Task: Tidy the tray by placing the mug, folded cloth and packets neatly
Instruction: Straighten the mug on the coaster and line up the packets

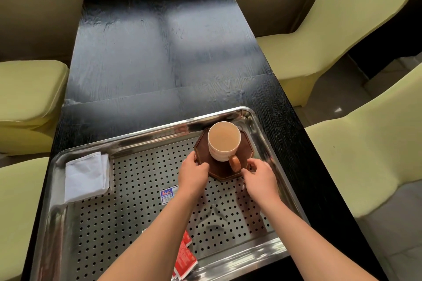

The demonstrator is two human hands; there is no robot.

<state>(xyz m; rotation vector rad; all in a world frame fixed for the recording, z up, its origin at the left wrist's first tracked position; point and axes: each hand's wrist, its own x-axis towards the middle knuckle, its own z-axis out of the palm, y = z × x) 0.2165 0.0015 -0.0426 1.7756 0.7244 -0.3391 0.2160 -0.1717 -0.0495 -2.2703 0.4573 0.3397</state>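
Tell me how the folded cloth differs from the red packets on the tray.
The folded cloth is plain white; the red packets are printed. The cloth is one large piece in the tray's far left corner; the packets are several small ones at its near edge. The cloth shows whole; the packets are partly hidden by the left forearm. Both lie inside the tray.

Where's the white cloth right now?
In the head view, the folded cloth lies in the tray's far left corner, against the rim, well left of the mug.
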